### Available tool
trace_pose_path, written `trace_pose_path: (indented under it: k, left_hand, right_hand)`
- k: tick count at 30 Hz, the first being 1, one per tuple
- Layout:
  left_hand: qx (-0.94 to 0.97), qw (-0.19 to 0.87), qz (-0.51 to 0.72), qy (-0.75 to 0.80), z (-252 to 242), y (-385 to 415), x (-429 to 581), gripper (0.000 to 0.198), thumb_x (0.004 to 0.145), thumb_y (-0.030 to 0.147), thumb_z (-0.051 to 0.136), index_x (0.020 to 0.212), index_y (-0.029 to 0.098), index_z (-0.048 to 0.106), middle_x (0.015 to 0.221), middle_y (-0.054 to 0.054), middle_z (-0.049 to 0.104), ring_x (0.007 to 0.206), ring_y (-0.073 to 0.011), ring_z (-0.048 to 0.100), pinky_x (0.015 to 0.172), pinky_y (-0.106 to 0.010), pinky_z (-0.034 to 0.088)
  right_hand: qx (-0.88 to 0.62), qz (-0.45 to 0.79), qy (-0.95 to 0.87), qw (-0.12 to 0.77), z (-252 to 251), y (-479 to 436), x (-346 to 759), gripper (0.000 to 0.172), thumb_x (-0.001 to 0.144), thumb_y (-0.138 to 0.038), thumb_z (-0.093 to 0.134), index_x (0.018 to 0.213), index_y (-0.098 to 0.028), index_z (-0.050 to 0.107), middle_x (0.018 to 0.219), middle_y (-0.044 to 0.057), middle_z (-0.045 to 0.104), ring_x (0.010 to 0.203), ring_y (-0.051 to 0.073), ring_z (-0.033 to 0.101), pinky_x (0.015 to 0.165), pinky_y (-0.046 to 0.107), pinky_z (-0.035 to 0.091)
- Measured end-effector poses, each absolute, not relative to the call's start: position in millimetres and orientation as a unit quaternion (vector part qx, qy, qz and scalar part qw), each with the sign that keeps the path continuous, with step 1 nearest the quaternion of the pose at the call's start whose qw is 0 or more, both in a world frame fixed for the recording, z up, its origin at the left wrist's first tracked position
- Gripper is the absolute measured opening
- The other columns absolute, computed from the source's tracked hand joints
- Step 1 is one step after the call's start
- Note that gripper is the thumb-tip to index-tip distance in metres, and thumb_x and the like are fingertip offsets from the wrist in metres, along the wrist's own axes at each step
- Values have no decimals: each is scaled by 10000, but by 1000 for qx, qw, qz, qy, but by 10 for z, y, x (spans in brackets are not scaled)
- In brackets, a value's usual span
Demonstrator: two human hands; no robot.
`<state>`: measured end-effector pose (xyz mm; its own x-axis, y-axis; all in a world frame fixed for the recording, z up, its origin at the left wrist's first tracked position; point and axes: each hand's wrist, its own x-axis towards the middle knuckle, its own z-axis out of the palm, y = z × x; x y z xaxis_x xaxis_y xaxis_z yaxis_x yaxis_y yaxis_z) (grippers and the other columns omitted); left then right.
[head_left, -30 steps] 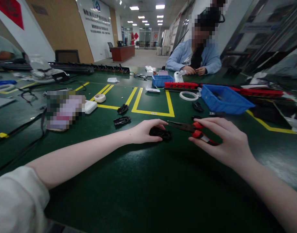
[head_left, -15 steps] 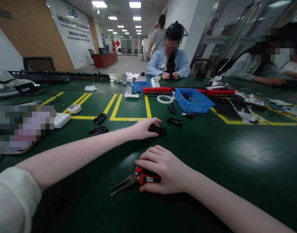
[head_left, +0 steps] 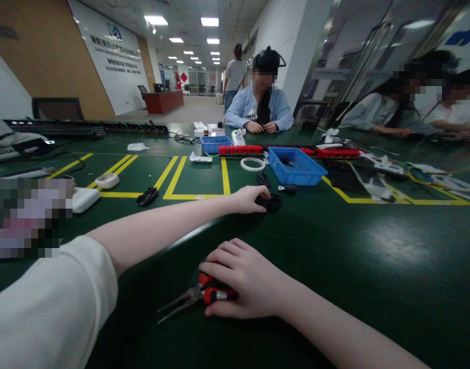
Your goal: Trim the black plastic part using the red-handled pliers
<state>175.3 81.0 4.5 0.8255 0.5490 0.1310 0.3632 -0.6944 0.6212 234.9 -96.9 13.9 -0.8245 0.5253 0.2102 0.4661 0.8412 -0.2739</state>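
Observation:
My right hand (head_left: 242, 279) is wrapped round the red-and-black handles of long-nose pliers (head_left: 194, 293), low over the near part of the table. Their jaws point to the lower left and stand slightly apart. Farther out, my left hand (head_left: 254, 199) has its thumb and fingers closed on a black plastic part (head_left: 273, 202) at the tabletop. The fingers hide some of that part, and whether a second black piece lies against it I cannot tell. Just beyond lie another black part (head_left: 263, 179) and a dark connector-like piece with a pale end (head_left: 287, 188).
A blue bin (head_left: 296, 174) holding dark pieces stands behind my left hand, with a white ring (head_left: 252, 164) beside it. To the left are a black part (head_left: 147, 196), a tape roll (head_left: 107, 180) and a white box (head_left: 85, 199). A person (head_left: 260, 107) sits opposite.
My left hand has moved right with the black part, to where another black piece lay. The right hand and pliers appear slightly lower and farther left, as the view has shifted.

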Motion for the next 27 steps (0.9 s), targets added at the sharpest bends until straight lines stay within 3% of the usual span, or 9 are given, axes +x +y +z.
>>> trace_pose_path:
  k: [8, 16, 23, 27]
  left_hand:
    - [899, 331, 143, 249, 61, 1002, 1914, 415, 749, 133, 744, 1136, 126, 594, 1218, -127, 648, 1159, -248, 612, 1029, -388, 465]
    - [883, 372, 148, 247, 127, 1087, 1707, 667, 654, 186, 829, 1248, 82, 544, 1198, -165, 658, 1151, -265, 608, 1010, -397, 464]
    - [851, 433, 128, 268, 544, 840, 552, 535, 816, 305, 692, 1294, 138, 520, 1275, -151, 626, 987, -200, 663, 872, -360, 522]
    - [870, 345, 103, 337, 746, 541, -224, 440, 910, 378, 573, 1293, 165, 533, 1219, -95, 660, 962, -193, 657, 831, -319, 520]
  right_hand:
    - [-261, 110, -951, 128, 159, -953, 2360, 593, 871, -616, 572, 1269, -177, 591, 1170, 100, 641, 1057, 233, 558, 893, 375, 413]
    - [-266, 113, -949, 122, 169, -941, 2386, 553, 881, -582, 577, 1270, -190, 579, 1197, 104, 629, 1072, 239, 552, 914, 377, 403]
    - [-282, 135, -940, 136, 162, -932, 2378, 524, 856, -550, 626, 1244, -199, 595, 1178, 93, 638, 1072, 246, 551, 941, 404, 393]
    - [-308, 157, -929, 132, 196, -921, 2339, 495, 826, -504, 681, 1211, -200, 608, 1164, 86, 641, 1076, 251, 553, 954, 418, 402]
